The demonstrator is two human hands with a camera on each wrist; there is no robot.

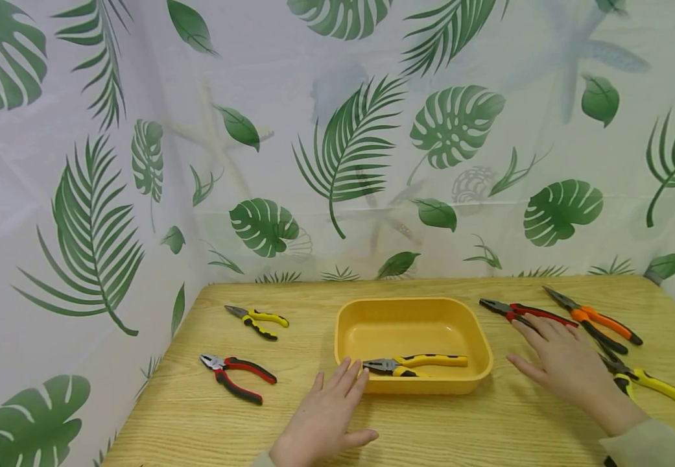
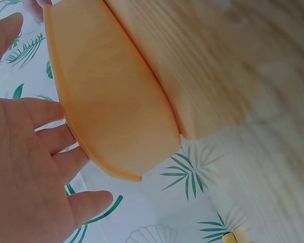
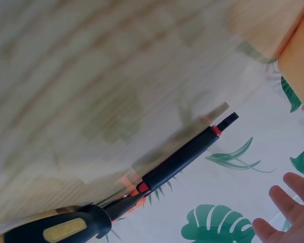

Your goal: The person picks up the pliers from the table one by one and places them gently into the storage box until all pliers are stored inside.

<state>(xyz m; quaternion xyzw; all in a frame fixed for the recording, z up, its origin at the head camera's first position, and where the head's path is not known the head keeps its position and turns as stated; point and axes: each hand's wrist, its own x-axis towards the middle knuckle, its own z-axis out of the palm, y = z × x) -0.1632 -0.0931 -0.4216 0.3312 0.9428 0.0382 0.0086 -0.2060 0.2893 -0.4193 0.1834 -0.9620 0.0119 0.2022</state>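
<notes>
A yellow tray point(image 1: 413, 387) stands mid-table with yellow-and-black pliers point(image 1: 413, 363) in it, jaws pointing left. My left hand point(image 1: 328, 415) reaches to its near left corner with fingers extended. In the left wrist view, the fingertips of that hand point(image 2: 35, 162) are right at the rim of the tray point(image 2: 111, 91). To the right of the tray, my right hand point(image 1: 570, 366) spreads over red-and-black pliers point(image 1: 497, 307), overlapping their handles. The right wrist view shows the fingers point(image 3: 286, 202) extended and apart from the dark pliers handle point(image 3: 180, 159).
Yellow-and-black long-nose pliers point(image 1: 255, 318) and red-and-black pliers point(image 1: 238, 373) lie on the wooden table point(image 1: 197, 428) at left. Orange-and-black long-nose pliers point(image 1: 594, 318) and larger yellow-handled pliers point(image 1: 658, 383) lie at right. A leaf-print curtain point(image 1: 360, 246) hangs behind.
</notes>
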